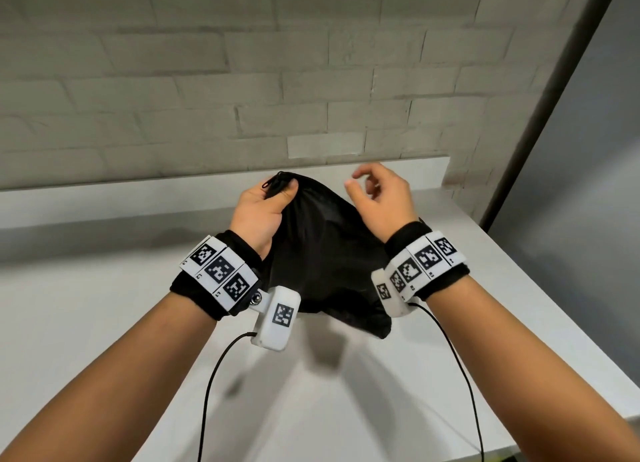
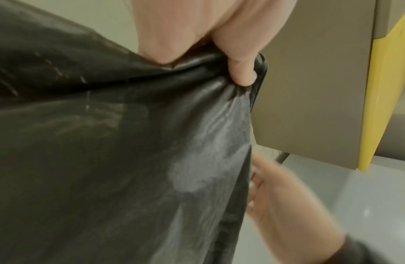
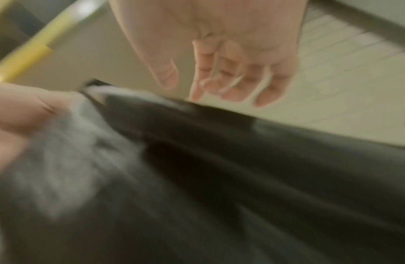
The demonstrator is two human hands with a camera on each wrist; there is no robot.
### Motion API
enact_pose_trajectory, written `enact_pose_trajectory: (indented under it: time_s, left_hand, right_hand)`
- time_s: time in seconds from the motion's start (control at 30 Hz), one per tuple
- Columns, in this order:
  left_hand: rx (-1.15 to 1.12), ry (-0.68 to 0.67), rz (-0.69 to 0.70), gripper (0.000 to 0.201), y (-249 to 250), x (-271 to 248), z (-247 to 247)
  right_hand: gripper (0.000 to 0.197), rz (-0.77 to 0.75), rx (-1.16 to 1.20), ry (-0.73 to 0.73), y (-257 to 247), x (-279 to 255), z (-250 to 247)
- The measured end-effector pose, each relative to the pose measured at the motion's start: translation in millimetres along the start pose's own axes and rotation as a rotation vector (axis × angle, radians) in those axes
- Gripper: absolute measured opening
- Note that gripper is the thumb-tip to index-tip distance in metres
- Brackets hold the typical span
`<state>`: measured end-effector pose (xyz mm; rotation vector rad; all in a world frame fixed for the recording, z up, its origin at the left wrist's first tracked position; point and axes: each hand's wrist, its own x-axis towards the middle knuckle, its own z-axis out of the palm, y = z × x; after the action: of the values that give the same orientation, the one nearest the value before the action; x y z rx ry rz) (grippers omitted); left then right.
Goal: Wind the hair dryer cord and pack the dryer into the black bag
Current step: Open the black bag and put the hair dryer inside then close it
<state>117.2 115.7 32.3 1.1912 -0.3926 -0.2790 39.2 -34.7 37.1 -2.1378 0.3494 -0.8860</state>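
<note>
A black drawstring bag (image 1: 322,253) hangs above the white table, bulging as if something is inside; the hair dryer itself is hidden. My left hand (image 1: 268,202) pinches the gathered top of the bag (image 2: 197,75) between thumb (image 2: 242,71) and fingers. My right hand (image 1: 377,191) hovers just to the right of the bag's top, fingers loosely curled and holding nothing. In the blurred right wrist view the right hand (image 3: 219,71) floats above the bag (image 3: 219,160), apart from it.
The white table (image 1: 104,305) runs to a low ledge (image 1: 138,188) against a grey brick wall. The table's right edge (image 1: 540,305) drops to the floor. A dark post (image 1: 554,98) stands at the right. Thin black wrist cables (image 1: 214,375) hang below my arms.
</note>
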Motion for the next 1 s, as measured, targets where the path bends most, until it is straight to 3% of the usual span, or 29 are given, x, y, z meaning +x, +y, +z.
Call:
enact_pose_trajectory:
  time_s: [0.07,0.2,0.3,0.47,0.6,0.7,0.83,1.0]
  left_hand:
    - [-0.002,-0.033,0.013,0.014,-0.8,-1.0,-1.6]
    - [-0.019,-0.106,0.013,0.023,0.0,-8.2,-6.2]
    - [0.042,-0.123,0.045,0.036,1.4,-12.6,-9.2]
    - [0.081,-0.124,0.041,0.04,-1.0,-11.9,-14.8]
    - [0.051,-0.133,0.032,0.043,-4.0,-10.2,-14.7]
    - [0.071,-0.152,0.051,0.06,-9.2,-9.0,-16.9]
    - [0.069,-0.19,0.067,0.058,-13.1,-7.4,-17.7]
    - [0.081,-0.21,0.11,0.05,-13.3,-4.2,-23.7]
  right_hand:
    - [0.013,-0.115,0.07,-0.052,-24.8,-1.2,8.9]
    - [0.028,-0.378,-0.067,-0.181,-63.3,-7.1,22.8]
    - [0.03,-0.442,-0.182,-0.293,-75.5,-9.5,29.7]
    - [0.026,-0.435,-0.374,-0.379,-80.1,-8.2,31.1]
    - [0.022,-0.458,-0.399,-0.37,-81.6,-10.4,35.8]
    - [0.021,-0.44,-0.422,-0.343,-79.6,-11.7,38.1]
    - [0.016,-0.358,-0.287,-0.263,-74.1,-6.8,38.6]
    - [0.018,-0.145,-0.01,-0.059,-50.2,-3.6,37.2]
